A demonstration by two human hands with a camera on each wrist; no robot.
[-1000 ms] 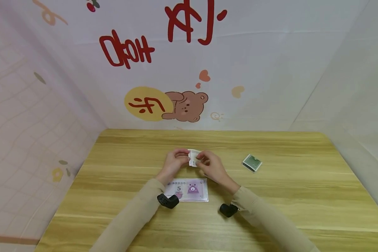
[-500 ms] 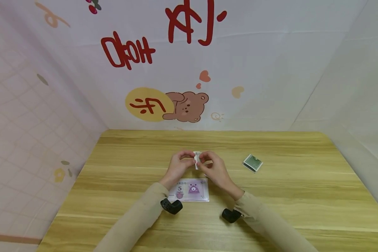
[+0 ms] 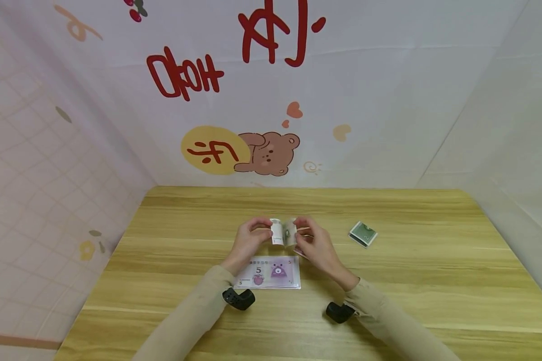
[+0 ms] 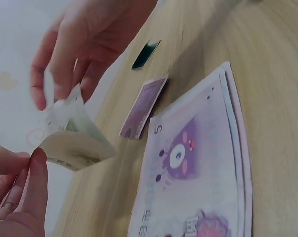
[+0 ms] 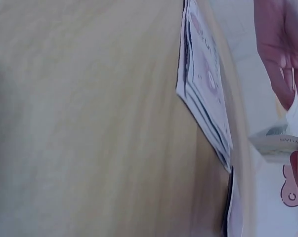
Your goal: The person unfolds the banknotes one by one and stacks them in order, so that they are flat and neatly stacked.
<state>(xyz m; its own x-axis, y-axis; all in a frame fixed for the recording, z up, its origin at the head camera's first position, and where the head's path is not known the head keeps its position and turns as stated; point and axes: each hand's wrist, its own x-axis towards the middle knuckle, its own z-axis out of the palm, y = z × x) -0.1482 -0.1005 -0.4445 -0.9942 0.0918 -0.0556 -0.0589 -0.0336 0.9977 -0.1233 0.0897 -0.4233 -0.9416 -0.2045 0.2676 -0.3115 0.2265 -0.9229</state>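
Head view: pinching bent pale note [image 3: 277, 233] between curled fingers of left hand [image 3: 247, 241] at nine o'clock and right hand [image 3: 317, 246] at three, with purple stack [image 3: 275, 272] at six. Left wrist view: best kept level by light, even pinches, clear of small purple note [image 4: 145, 106] toward two o'clock. Right wrist view: held near three o'clock, perhaps creased, too blurred to tell

Your wood-grain counter [image 3: 415, 291] bore stacked purple notes [image 3: 277, 276] at the frame's lower centre, a smaller purple note [image 4: 145, 106] centre, green paper [image 3: 363, 233] centre-right.
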